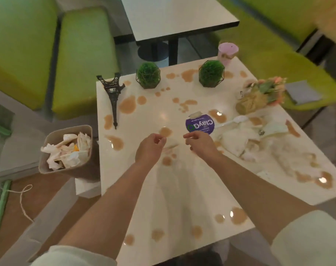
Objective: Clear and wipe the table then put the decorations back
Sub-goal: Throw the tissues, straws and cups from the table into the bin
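Observation:
My left hand and my right hand hover close together over the middle of the white table, fingers curled and thumb near fingertips. A pale scrap lies between them by my left fingers; whether either hand pinches it is unclear. Brown spill patches cover the tabletop. A purple round lid, a white plastic spoon and crumpled stained napkins lie to the right. The decorations are a black Eiffel tower model, two green plant balls and a flower bouquet.
A beige bin full of crumpled paper stands off the table's left edge. A pink cup sits at the far right corner. Green benches flank the table, a second table stands beyond, and a grey cloth lies on the right bench.

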